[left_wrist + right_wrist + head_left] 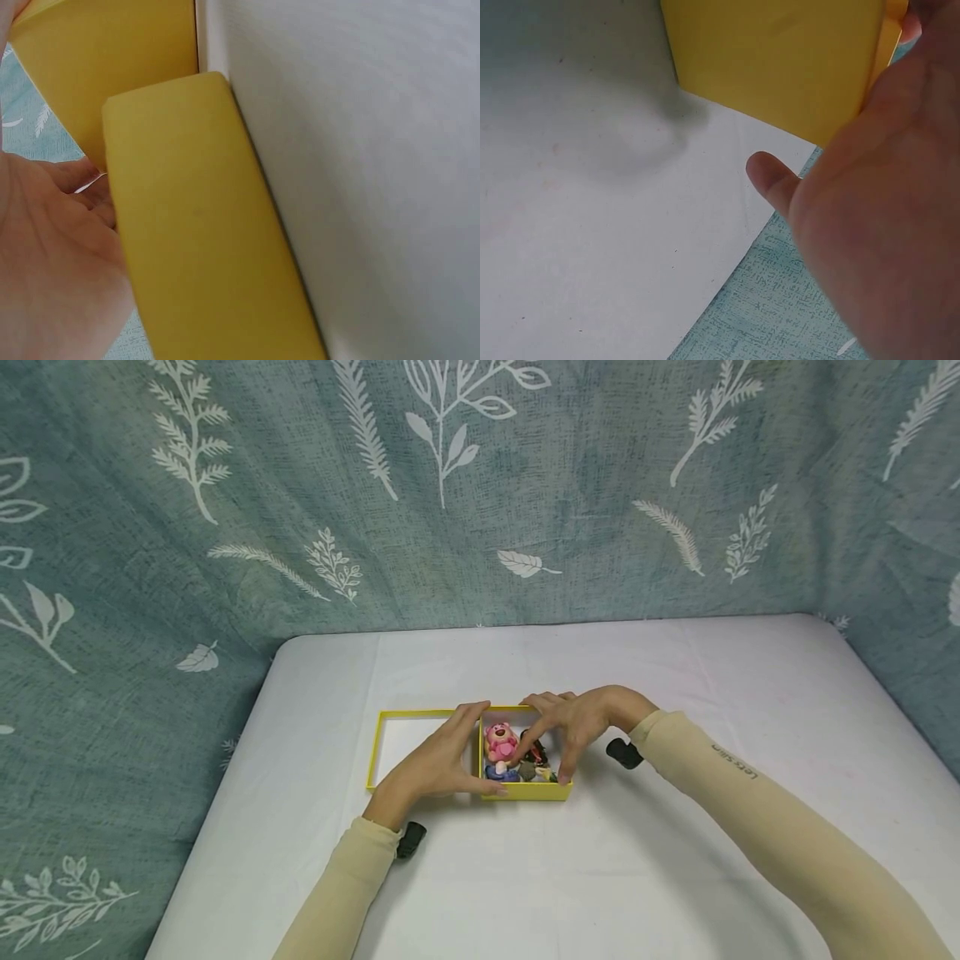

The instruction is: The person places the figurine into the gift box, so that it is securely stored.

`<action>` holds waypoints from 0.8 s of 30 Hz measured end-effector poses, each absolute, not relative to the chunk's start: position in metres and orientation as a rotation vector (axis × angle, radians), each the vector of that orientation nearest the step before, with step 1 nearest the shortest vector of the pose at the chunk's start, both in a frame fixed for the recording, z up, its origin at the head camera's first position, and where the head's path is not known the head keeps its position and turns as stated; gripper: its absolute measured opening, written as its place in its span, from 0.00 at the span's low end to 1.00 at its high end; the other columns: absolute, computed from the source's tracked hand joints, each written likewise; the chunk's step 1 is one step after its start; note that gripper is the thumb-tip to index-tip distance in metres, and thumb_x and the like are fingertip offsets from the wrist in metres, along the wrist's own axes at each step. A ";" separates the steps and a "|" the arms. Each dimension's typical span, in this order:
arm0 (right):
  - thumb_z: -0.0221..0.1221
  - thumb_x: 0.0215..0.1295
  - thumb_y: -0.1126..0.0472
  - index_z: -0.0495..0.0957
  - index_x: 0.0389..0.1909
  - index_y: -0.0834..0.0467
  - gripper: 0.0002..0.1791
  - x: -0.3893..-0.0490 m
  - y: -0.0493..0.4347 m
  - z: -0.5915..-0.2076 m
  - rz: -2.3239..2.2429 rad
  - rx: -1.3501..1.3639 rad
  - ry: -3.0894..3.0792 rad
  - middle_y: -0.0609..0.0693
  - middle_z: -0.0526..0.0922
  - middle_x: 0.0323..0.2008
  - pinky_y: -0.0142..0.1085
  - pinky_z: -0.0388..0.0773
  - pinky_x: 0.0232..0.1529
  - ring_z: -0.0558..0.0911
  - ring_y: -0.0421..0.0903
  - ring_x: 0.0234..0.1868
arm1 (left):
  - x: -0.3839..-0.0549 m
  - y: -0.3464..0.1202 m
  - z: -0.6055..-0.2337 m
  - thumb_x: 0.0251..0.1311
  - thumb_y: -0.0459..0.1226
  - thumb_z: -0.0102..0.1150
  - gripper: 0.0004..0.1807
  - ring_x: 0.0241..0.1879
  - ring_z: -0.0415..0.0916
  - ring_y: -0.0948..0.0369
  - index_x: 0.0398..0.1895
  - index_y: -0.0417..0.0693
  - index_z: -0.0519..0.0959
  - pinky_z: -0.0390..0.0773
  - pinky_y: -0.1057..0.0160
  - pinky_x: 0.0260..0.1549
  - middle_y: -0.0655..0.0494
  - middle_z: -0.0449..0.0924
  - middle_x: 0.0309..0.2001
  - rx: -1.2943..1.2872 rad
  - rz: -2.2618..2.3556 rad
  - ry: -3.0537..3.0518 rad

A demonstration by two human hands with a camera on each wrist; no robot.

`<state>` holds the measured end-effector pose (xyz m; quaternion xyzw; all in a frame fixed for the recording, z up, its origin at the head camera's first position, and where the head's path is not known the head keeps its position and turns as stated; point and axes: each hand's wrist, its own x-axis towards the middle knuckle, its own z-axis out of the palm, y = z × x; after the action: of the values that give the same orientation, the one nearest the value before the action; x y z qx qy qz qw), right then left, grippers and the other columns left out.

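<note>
A yellow box (pixel 528 792) sits open on the table with small figures inside. Among them are a pink bear figure (pixel 501 741), a dark figure (pixel 536 753) and a figure with blue on it (pixel 498 772). My left hand (pixel 435 767) spans the box's left side, thumb at the front edge and fingertips at the back corner. Over the box's right side is my right hand (pixel 583 723), its index finger reaching down among the figures and its thumb by the front right corner. Whether that finger touches a figure is unclear. The right wrist view shows the box's yellow outer wall (pixel 772 60).
A shallow yellow-rimmed tray or lid (pixel 401 745) with a white inside lies against the box's left side, partly beneath my left hand. White cloth covers the table (pixel 675 860). A blue-green leaf-print curtain (pixel 480 560) hangs behind and at the sides.
</note>
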<state>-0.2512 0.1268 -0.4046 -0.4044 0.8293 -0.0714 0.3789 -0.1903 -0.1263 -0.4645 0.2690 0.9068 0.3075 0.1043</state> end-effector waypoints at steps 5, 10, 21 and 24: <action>0.73 0.45 0.42 0.76 0.55 0.23 0.32 -0.251 0.127 -0.405 -0.211 -1.023 2.112 0.57 0.40 0.77 0.68 0.38 0.70 0.37 0.62 0.77 | -0.190 -0.126 -0.465 0.35 0.68 0.72 0.68 0.71 0.60 0.54 0.78 0.59 0.45 0.69 0.49 0.65 0.58 0.53 0.74 0.793 0.904 2.678; 0.73 0.45 0.43 0.76 0.56 0.24 0.33 -0.252 0.127 -0.406 -0.234 -1.050 2.116 0.56 0.43 0.76 0.67 0.42 0.70 0.41 0.60 0.76 | -0.191 -0.127 -0.466 0.36 0.68 0.72 0.68 0.72 0.59 0.53 0.78 0.59 0.45 0.69 0.48 0.65 0.58 0.53 0.74 0.786 0.909 2.681; 0.73 0.47 0.45 0.75 0.60 0.28 0.35 -0.250 0.132 -0.411 -0.334 -1.053 2.118 0.57 0.40 0.78 0.67 0.37 0.71 0.35 0.60 0.77 | -0.190 -0.126 -0.464 0.36 0.69 0.71 0.69 0.72 0.59 0.53 0.78 0.57 0.45 0.68 0.48 0.65 0.58 0.52 0.74 0.783 0.910 2.667; 0.73 0.48 0.47 0.75 0.61 0.29 0.35 -0.249 0.133 -0.413 -0.373 -1.053 2.115 0.58 0.39 0.78 0.68 0.34 0.70 0.33 0.61 0.78 | -0.190 -0.126 -0.464 0.35 0.69 0.71 0.69 0.71 0.60 0.53 0.78 0.54 0.45 0.68 0.48 0.65 0.58 0.52 0.74 0.789 0.911 2.667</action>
<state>-0.2493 0.1327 -0.4135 -0.4096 0.8229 -0.1452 0.3659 -0.1897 -0.1261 -0.4638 0.2679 0.9060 0.3095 0.1073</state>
